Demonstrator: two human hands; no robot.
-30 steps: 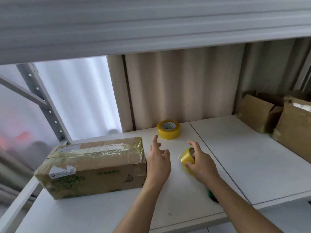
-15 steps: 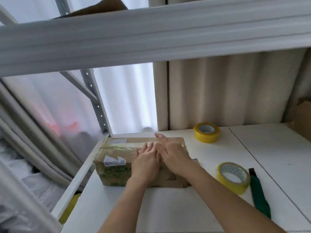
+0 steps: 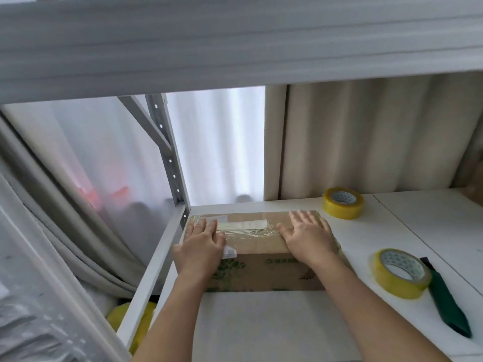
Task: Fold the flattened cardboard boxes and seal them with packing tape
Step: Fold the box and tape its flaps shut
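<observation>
Box (image 3: 257, 246) sits at left edge of surface (image 3: 274, 325), both hands flat on top, left hand (image 3: 202, 245) & right hand (image 3: 308, 237) fingers straight. Prob light, stiff cardboard (tape slick), so grab by ends.

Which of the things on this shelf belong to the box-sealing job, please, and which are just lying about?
In the job: cardboard box, with left hand and right hand pressing flat on its taped top; near tape roll; far tape roll.
Lying about: green tool; yellow object below the shelf.
</observation>
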